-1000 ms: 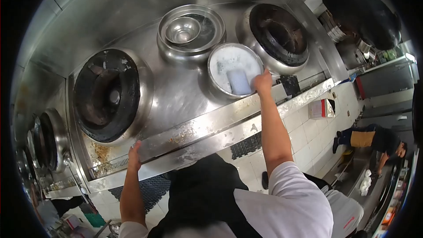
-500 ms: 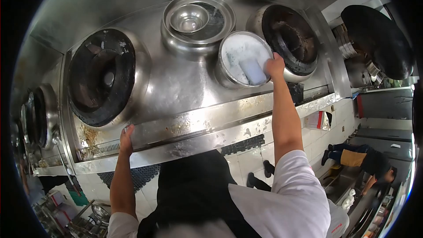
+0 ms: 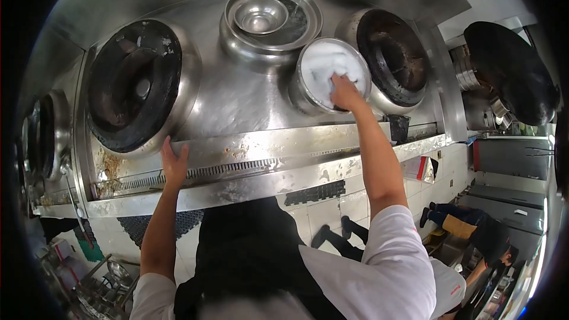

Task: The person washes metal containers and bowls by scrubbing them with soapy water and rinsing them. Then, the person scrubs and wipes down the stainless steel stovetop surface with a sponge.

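Note:
My right hand is down in the white suds inside a round steel pot. Its fingers look bent and partly sunk in foam, so what they hold is hidden. The pale block seen earlier in the pot cannot be made out now. My left hand rests at the steel stove's front ledge, thumb and fingers apart, holding nothing. Behind the pot, a steel bowl sits inside a wide steel basin that contains water.
Blackened wok burners stand left and right. A slotted drain channel runs along the front. A black wok is at far right. Another person bends over a counter at lower right.
My right hand has gone from the pot's right rim into the suds, and the pale block is no longer visible. My left hand's fingers have spread at the ledge. The view has shifted slightly.

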Available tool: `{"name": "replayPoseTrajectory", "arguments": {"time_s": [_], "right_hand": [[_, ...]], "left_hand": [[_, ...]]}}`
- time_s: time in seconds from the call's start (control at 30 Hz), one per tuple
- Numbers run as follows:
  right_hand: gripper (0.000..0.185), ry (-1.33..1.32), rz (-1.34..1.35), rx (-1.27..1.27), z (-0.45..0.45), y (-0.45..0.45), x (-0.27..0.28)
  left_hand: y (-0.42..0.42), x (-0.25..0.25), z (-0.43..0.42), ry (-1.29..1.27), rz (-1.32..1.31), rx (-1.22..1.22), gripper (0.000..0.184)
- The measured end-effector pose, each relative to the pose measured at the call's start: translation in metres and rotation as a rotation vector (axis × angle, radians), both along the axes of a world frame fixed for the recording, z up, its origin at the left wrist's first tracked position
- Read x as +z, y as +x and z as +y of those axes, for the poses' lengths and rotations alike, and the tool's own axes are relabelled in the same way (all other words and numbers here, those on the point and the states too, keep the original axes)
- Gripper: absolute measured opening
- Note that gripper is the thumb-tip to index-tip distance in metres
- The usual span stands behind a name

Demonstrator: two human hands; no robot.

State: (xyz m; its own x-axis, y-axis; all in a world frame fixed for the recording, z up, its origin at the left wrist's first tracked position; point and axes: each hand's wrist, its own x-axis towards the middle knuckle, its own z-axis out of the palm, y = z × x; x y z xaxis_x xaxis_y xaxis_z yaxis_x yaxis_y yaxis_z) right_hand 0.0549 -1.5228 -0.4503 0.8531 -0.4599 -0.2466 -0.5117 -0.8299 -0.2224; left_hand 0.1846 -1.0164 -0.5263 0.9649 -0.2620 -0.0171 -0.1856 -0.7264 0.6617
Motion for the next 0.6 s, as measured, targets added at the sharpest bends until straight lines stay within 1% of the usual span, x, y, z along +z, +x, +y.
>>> {"name": "replayPoseTrajectory", "arguments": {"time_s": [0.1,0.2,0.23,0.27,0.33,0.4,0.47,0.53,0.6], "right_hand": [[0.043,0.166,-0.08,-0.108,-0.007,0.003,0.003],[0.038,0.128,-0.127,-0.254,-0.027,0.01,-0.024],[0.035,0.008,-0.189,-0.176,-0.038,0.008,-0.039],[0.034,0.255,-0.376,-0.296,-0.024,0.004,-0.032],[0.035,0.744,-0.747,-0.534,0.017,-0.002,0.024],[0.036,0.922,-0.76,-0.652,0.056,-0.034,0.064],[0.033,0.752,-0.917,-0.696,0.058,-0.075,0.033],[0.038,0.585,-1.141,-0.852,0.056,-0.109,-0.004],[0.04,0.041,-0.765,-0.891,0.05,-0.132,-0.067]], "left_hand": [[-0.002,0.009,-0.007,0.085,-0.124,-0.099,0.055],[0.005,0.004,-0.01,0.15,-0.16,-0.152,0.049],[0.008,0.004,-0.01,0.155,-0.155,-0.16,0.048],[0.008,0.003,-0.009,0.163,-0.147,-0.168,0.046],[0.007,0.006,-0.011,0.117,-0.161,-0.163,0.04],[0.008,0.007,-0.011,0.074,-0.187,-0.159,0.036],[0.009,0.003,-0.011,0.035,-0.22,-0.162,0.033],[0.01,0.001,-0.011,0.028,-0.237,-0.154,0.031],[0.012,0.0,-0.01,0.018,-0.243,-0.162,0.029]]}}
